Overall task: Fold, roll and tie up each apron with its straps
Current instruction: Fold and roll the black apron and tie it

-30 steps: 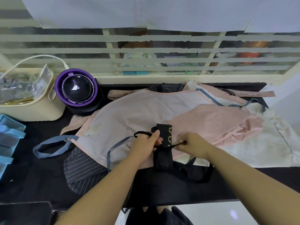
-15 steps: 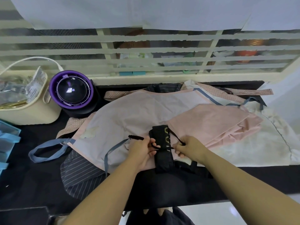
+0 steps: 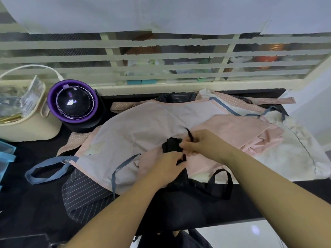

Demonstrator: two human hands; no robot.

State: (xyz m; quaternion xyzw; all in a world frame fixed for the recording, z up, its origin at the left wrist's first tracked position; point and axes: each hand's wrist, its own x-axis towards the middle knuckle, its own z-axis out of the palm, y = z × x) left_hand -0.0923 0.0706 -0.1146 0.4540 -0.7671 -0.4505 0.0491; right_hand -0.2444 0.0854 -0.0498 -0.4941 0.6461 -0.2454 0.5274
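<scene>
From the head camera, we are seeing the rolled black apron [image 3: 171,145] lying on the pink apron [image 3: 139,138], near the middle of the worktop [image 3: 35,208]. The left hand [image 3: 167,168] is pinching one black strap end [image 3: 181,159] just below the roll. The right hand [image 3: 201,144] is pinching the other strap [image 3: 189,136] and touching the roll.

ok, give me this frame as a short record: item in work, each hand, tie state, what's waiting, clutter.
item in work: rolled black apron, lying on the pink apron
left hand: pinches the black strap beside the roll
right hand: pinches the strap higher up, over the roll
tie state: no finished knot visible
waiting: striped apron, white apron
surface: black counter
clutter: purple-rimmed device, cream basket
</scene>
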